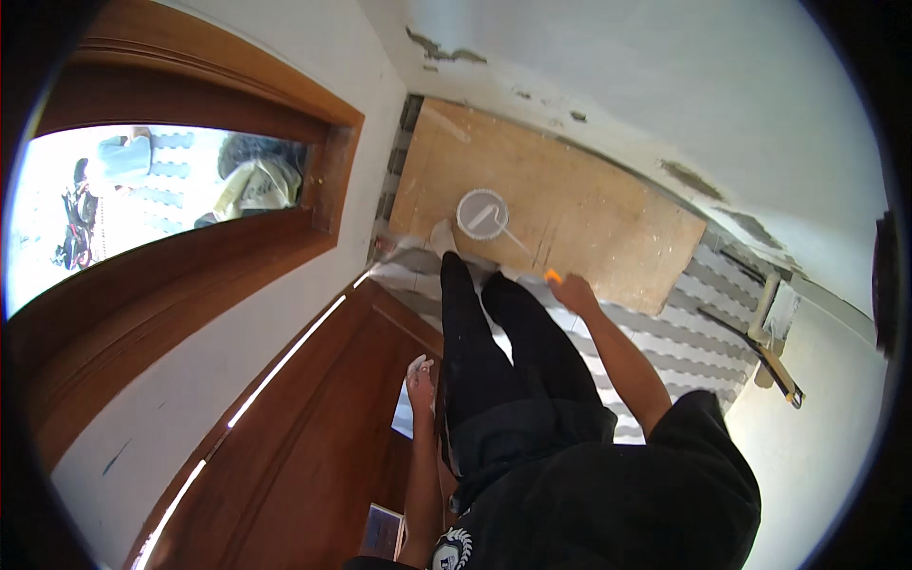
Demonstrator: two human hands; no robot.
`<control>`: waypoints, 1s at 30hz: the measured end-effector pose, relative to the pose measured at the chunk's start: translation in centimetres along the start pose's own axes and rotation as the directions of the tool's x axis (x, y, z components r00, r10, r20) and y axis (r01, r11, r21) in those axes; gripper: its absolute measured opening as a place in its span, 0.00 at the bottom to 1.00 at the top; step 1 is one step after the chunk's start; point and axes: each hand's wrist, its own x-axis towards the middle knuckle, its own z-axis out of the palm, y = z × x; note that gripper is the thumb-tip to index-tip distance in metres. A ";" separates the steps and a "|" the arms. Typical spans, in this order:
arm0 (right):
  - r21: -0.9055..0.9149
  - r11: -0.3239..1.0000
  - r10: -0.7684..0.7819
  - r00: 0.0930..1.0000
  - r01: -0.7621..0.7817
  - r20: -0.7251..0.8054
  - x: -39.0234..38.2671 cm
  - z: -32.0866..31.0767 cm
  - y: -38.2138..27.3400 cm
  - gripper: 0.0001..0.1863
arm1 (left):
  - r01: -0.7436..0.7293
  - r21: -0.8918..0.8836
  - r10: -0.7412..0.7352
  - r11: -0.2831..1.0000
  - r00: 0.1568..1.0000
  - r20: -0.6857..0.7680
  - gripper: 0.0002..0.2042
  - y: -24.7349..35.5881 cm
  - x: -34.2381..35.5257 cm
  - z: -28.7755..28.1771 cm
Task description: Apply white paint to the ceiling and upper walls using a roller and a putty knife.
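Note:
My right hand (572, 293) is closed around the orange handle of a paint roller (521, 245). The roller's thin frame reaches up and left into a round white bucket (483, 237), where its pale sleeve lies over greyish-white paint. The bucket stands on a large tan board (570, 209) on the floor, just ahead of my feet. Low on the left, beside my thigh and against the brown door, hangs my left hand (421, 385). White smears cover its curled fingers, and something white shows at the fingertips; I cannot make out what it is.
A brown wooden door (304, 418) stands close on my left, below a wood-framed window (347, 180). The white wall (646, 76) ahead has patches of flaked paint. Grey-and-white patterned tiles (708, 304) surround the board. A long-handled tool (779, 375) leans at the right wall.

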 end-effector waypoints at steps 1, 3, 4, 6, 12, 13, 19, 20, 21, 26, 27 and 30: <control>0.019 1.000 0.022 0.999 -0.021 -0.038 -2.1 -0.7 1.5 0.33 | 0.002 0.000 -0.002 1.000 1.000 0.008 0.15 -0.9 0.4 -0.4; 0.063 0.996 0.057 0.998 -0.057 0.007 -6.3 -2.1 5.8 0.35 | 0.091 0.016 -0.091 0.996 0.996 0.006 0.17 0.4 0.1 -0.1; 0.088 0.994 0.050 0.995 -0.058 0.090 -8.3 -3.1 7.1 0.35 | 0.204 0.043 -0.203 0.978 0.979 -0.022 0.19 1.2 -0.1 0.0; 0.125 0.986 -0.113 0.994 0.113 -0.011 -13.5 -6.3 7.1 0.35 | 0.232 0.038 -0.230 0.972 0.971 -0.064 0.20 2.4 -0.9 -0.9; 0.127 0.969 -0.162 0.932 0.213 -0.324 -24.3 -9.8 9.9 0.24 | 0.174 0.016 -0.173 0.985 0.984 -0.037 0.17 4.4 1.6 -1.1; 0.205 0.957 -0.108 0.906 0.206 -0.409 -25.1 -10.2 9.3 0.24 | 0.156 0.021 -0.156 0.988 0.987 -0.027 0.17 5.0 2.5 -0.6; 0.369 0.880 -0.010 0.791 0.298 -0.612 -22.6 -13.8 0.5 0.20 | -0.507 0.332 0.441 0.795 0.860 0.257 0.11 7.9 13.4 0.0; 0.374 0.864 0.013 0.726 0.338 -0.688 -21.3 -13.6 -0.8 0.20 | -0.634 0.362 0.529 0.684 0.772 0.353 0.11 10.9 14.0 2.4; 0.369 0.837 0.016 0.657 0.403 -0.753 -20.0 -13.8 -3.4 0.19 | -0.838 0.456 0.731 0.301 0.510 0.454 0.10 13.3 15.0 3.1; 0.536 0.691 0.187 0.597 0.485 -0.780 -14.6 -13.8 -13.4 0.17 | -0.991 0.064 0.732 0.118 0.130 0.669 0.11 28.1 10.1 13.1; 0.581 0.604 0.201 0.601 0.546 -0.774 -13.4 -14.4 -15.9 0.17 | -0.986 0.026 0.712 0.167 0.139 0.688 0.11 30.2 9.8 13.9; 0.585 0.561 0.228 0.570 0.586 -0.789 -9.1 -14.9 -21.2 0.16 | -0.915 -0.035 0.613 0.401 0.240 0.753 0.12 35.2 8.1 16.5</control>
